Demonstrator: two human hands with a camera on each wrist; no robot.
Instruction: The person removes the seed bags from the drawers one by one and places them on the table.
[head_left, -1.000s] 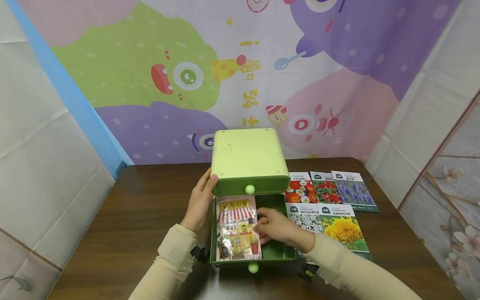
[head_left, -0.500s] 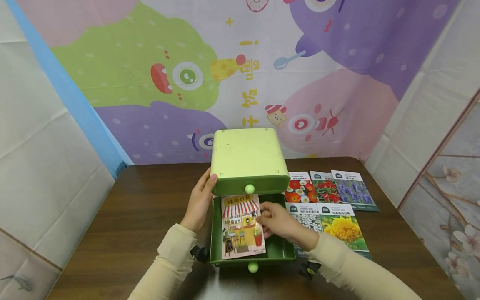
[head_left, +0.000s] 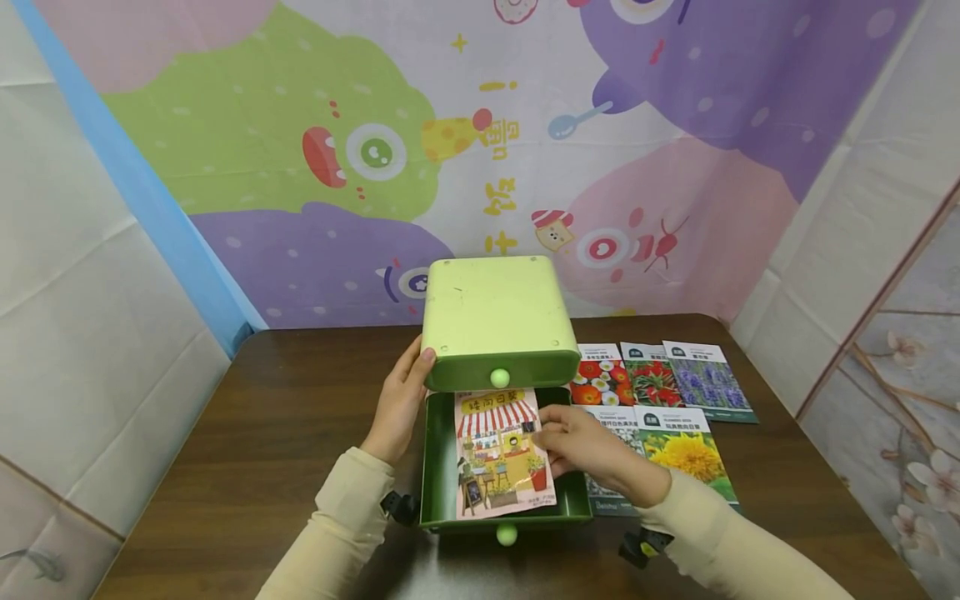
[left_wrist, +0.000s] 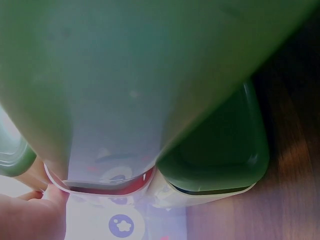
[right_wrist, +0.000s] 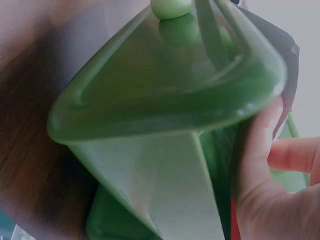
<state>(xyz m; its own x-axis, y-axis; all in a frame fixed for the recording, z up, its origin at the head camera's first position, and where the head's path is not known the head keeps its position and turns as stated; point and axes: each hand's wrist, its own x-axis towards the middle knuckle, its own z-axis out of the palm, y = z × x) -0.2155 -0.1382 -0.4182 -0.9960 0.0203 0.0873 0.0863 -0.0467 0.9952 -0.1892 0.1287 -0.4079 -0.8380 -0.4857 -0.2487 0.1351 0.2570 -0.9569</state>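
A pale green drawer cabinet (head_left: 498,308) stands on the table, its upper drawer front (head_left: 465,372) closed. Below that, a dark green drawer (head_left: 438,467) is pulled out toward me. My right hand (head_left: 581,450) pinches the right edge of a pink seed packet (head_left: 498,467) with a striped-awning shop picture, which lies tilted over the drawer. In the right wrist view, thumb and finger of the right hand (right_wrist: 275,175) show beside the drawer's front (right_wrist: 170,85). My left hand (head_left: 397,408) rests against the cabinet's left front corner; its fingers are partly hidden.
Several flower seed packets lie right of the cabinet, among them a yellow-flower packet (head_left: 690,458) and a lavender packet (head_left: 705,379). A cartoon-print cloth (head_left: 360,92) hangs behind the brown table (head_left: 277,417). Another green drawer (left_wrist: 220,145) shows in the left wrist view.
The pink packet has shifted right across the drawer and turned slightly, with my right hand moving right alongside it. My left hand and the cabinet stay where they were.
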